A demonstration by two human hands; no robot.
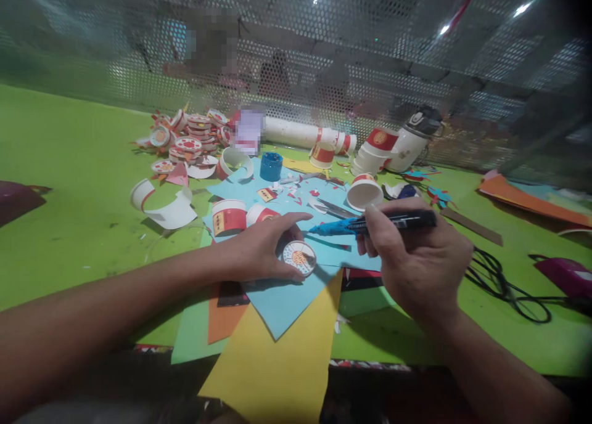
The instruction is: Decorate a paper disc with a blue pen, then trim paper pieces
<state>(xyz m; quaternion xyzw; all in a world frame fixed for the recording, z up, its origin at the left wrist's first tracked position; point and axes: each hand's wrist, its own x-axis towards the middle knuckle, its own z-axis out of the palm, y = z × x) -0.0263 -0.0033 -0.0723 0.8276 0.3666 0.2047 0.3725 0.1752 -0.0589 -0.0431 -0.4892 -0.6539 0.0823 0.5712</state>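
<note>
My left hand (261,248) is curved around a small round paper disc (300,260), which has blue marks along its edge and an orange print in the middle. Its thumb lies at the near edge, and its index finger stretches out above the far side. In my right hand (411,260) is a black pen (409,219) whose front part is coated in blue paint. The pen points left, its blue tip just above and right of the disc. Below both hands lies light blue paper (277,307). Scissors (335,209) lie behind the pen, partly hidden.
A blue paint jar (271,166) stands behind the hands. Paper cups (229,217) and cut cup pieces (164,208) lie around. Decorated discs (187,145) are piled at the back left. A white kettle (411,143) stands at the back right, and a black cable (504,285) lies at right.
</note>
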